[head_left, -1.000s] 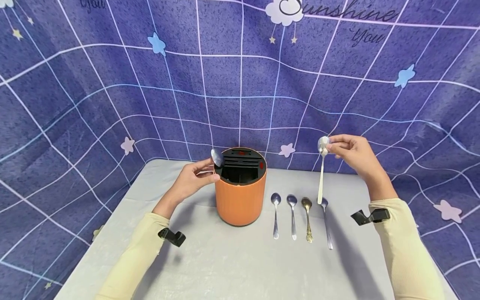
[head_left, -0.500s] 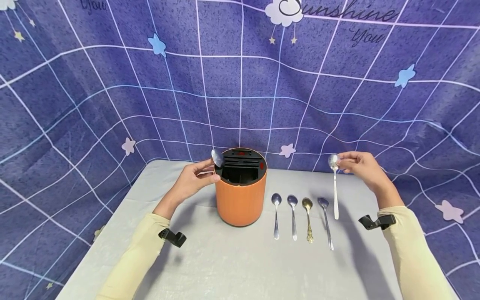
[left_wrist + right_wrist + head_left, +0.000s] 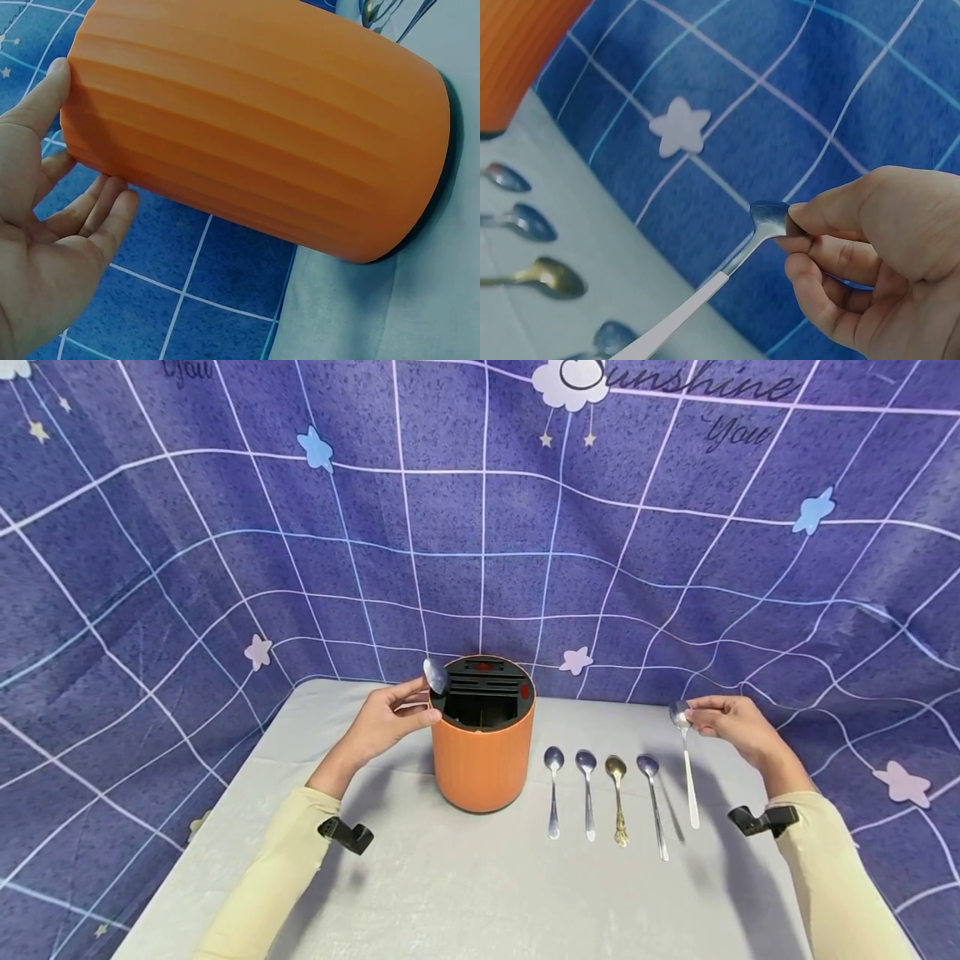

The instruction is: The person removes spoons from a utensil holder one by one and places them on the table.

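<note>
My right hand (image 3: 731,722) pinches a spoon (image 3: 690,781) by its bowl, its pale handle hanging down over the right side of the table. In the right wrist view the thumb and fingers meet on that bowl. My left hand (image 3: 390,714) holds the upper rim of an orange utensil holder (image 3: 483,768) with a black slotted top. One spoon bowl (image 3: 436,677) sticks up from the holder's left side, beside the left fingers; its handle is hidden. Several spoons lie in a row right of the holder, among them a gold one (image 3: 618,797) and a silver one (image 3: 654,806).
The grey-white table (image 3: 480,893) carries everything. A purple cloth (image 3: 360,585) with grid lines and stars hangs behind and at the sides. Black wrist mounts (image 3: 345,835) sit on both sleeves.
My right hand has moved right and down with the spoon, past the rightmost lying spoon and closer to the table. The left hand and the holder have stayed in place.
</note>
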The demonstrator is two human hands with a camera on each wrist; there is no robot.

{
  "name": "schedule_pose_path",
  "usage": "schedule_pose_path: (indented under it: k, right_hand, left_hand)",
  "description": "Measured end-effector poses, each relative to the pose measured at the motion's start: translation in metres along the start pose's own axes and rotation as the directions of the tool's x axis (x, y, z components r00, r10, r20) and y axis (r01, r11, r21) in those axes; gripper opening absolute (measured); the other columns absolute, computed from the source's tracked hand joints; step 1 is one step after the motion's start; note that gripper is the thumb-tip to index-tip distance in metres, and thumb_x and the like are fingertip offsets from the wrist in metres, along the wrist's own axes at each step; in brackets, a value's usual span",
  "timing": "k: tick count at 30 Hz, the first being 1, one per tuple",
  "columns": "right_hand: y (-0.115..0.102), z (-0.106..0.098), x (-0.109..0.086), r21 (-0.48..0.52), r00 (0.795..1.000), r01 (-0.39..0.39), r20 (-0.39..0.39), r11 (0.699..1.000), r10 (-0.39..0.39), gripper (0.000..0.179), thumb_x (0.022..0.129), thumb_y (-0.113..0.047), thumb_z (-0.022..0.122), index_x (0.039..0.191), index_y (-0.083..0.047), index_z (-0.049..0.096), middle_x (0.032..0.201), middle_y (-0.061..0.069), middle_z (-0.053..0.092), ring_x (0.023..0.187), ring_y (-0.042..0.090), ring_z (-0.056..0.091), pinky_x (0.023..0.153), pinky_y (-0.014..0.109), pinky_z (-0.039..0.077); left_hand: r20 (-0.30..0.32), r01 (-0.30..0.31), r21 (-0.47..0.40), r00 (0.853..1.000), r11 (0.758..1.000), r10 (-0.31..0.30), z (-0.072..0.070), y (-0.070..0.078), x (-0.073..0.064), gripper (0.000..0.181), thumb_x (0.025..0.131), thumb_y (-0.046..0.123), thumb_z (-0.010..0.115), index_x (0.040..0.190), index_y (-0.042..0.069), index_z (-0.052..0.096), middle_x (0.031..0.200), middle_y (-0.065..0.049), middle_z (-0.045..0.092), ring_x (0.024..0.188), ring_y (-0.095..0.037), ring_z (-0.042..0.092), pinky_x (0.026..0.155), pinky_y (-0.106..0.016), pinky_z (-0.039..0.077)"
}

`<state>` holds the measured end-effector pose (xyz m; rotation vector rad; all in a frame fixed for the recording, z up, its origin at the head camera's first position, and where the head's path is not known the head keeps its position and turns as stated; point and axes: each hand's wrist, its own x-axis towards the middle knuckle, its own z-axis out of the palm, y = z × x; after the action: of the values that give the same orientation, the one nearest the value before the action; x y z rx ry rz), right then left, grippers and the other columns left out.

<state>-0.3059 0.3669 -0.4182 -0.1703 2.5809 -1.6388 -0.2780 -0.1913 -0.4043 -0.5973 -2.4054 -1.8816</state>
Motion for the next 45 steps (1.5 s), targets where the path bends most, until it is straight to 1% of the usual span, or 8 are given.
schedule_pose_path:
  k: [3, 10, 15, 21, 33, 36, 42, 45]
  right_hand:
    - [0.01, 0.0, -0.003, -0.006, 1.0, -0.009, 0.011, 1.0, 0.009, 0.043, 0.101, -0.009, 0.062, 0.129, 0.022, 0.053, 0.087, -0.017, 0.07, 0.082, 0.001, 0.063, 0.076, 0.016, 0.059]
    - [0.03, 0.002, -0.006, 0.013, 0.999, -0.033, 0.009, 0.999, 0.033, 0.039, 0.1, -0.006, 0.062, 0.125, 0.023, 0.055, 0.083, -0.016, 0.07, 0.078, 0.0, 0.064, 0.073, 0.015, 0.059]
    - [0.045, 0.006, -0.005, 0.018, 0.998, -0.056, 0.023, 0.998, 0.055, 0.042, 0.099, -0.004, 0.062, 0.127, 0.026, 0.051, 0.081, -0.013, 0.07, 0.074, 0.001, 0.064, 0.07, 0.018, 0.06]
    - [0.059, 0.011, -0.005, 0.038, 0.995, -0.094, 0.041, 0.995, 0.092, 0.04, 0.1, -0.002, 0.061, 0.125, 0.028, 0.051, 0.083, -0.01, 0.071, 0.073, 0.004, 0.065, 0.07, 0.02, 0.061]
    - [0.071, 0.017, -0.007, 0.026, 0.991, -0.131, 0.022, 0.991, 0.131, 0.036, 0.097, -0.007, 0.066, 0.118, 0.022, 0.06, 0.082, -0.007, 0.072, 0.074, 0.005, 0.066, 0.07, 0.021, 0.061]
    - [0.075, 0.017, -0.007, 0.011, 0.99, -0.142, 0.016, 0.99, 0.141, 0.038, 0.097, -0.009, 0.067, 0.119, 0.022, 0.06, 0.083, -0.008, 0.072, 0.075, 0.005, 0.067, 0.07, 0.021, 0.061]
    - [0.082, 0.019, -0.009, 0.024, 0.983, -0.185, 0.01, 0.982, 0.185, 0.043, 0.098, -0.013, 0.068, 0.123, 0.021, 0.058, 0.086, -0.008, 0.072, 0.075, 0.004, 0.067, 0.07, 0.021, 0.061]
    - [0.077, 0.02, -0.013, 0.034, 0.98, -0.199, 0.005, 0.979, 0.199, 0.042, 0.098, -0.011, 0.067, 0.123, 0.022, 0.058, 0.085, -0.007, 0.072, 0.075, 0.005, 0.066, 0.07, 0.021, 0.061]
  left_hand:
    - [0.005, -0.001, 0.003, 1.0, 1.0, 0.001, 0.0, 0.001, 0.0, 0.061, 0.092, 0.007, 0.076, 0.147, 0.001, 0.053, 0.143, -0.021, 0.058, 0.129, -0.038, 0.058, 0.1, -0.029, 0.057]
    - [0.012, -0.007, 0.007, 1.0, 1.0, 0.007, 0.001, 0.0, 0.0, 0.061, 0.092, 0.007, 0.076, 0.148, 0.001, 0.051, 0.144, -0.021, 0.057, 0.13, -0.038, 0.058, 0.099, -0.029, 0.057]
    - [0.007, -0.024, 0.01, 1.0, 1.0, 0.024, 0.001, 0.0, 0.001, 0.06, 0.092, 0.007, 0.077, 0.147, 0.0, 0.053, 0.142, -0.021, 0.059, 0.128, -0.038, 0.059, 0.1, -0.029, 0.057]
    - [0.005, -0.009, 0.012, 1.0, 1.0, 0.009, 0.0, 0.001, 0.0, 0.061, 0.092, 0.008, 0.077, 0.147, 0.0, 0.052, 0.141, -0.022, 0.059, 0.128, -0.038, 0.059, 0.1, -0.029, 0.057]
    - [0.002, -0.017, 0.005, 1.0, 1.0, 0.017, 0.0, -0.001, 0.0, 0.061, 0.092, 0.006, 0.077, 0.147, 0.0, 0.053, 0.141, -0.022, 0.059, 0.128, -0.038, 0.059, 0.1, -0.028, 0.057]
    - [0.004, -0.02, -0.002, 1.0, 1.0, 0.02, 0.0, -0.001, 0.0, 0.061, 0.092, 0.006, 0.077, 0.147, 0.0, 0.053, 0.141, -0.022, 0.06, 0.127, -0.038, 0.059, 0.099, -0.028, 0.057]
    - [0.003, -0.017, -0.007, 1.0, 1.0, 0.017, 0.0, 0.0, 0.0, 0.06, 0.092, 0.006, 0.076, 0.147, 0.0, 0.053, 0.139, -0.024, 0.06, 0.127, -0.038, 0.059, 0.099, -0.027, 0.057]
    - [0.002, -0.016, -0.004, 1.0, 1.0, 0.016, 0.0, -0.001, 0.0, 0.06, 0.092, 0.006, 0.076, 0.147, -0.001, 0.053, 0.139, -0.023, 0.061, 0.127, -0.038, 0.059, 0.099, -0.027, 0.057]
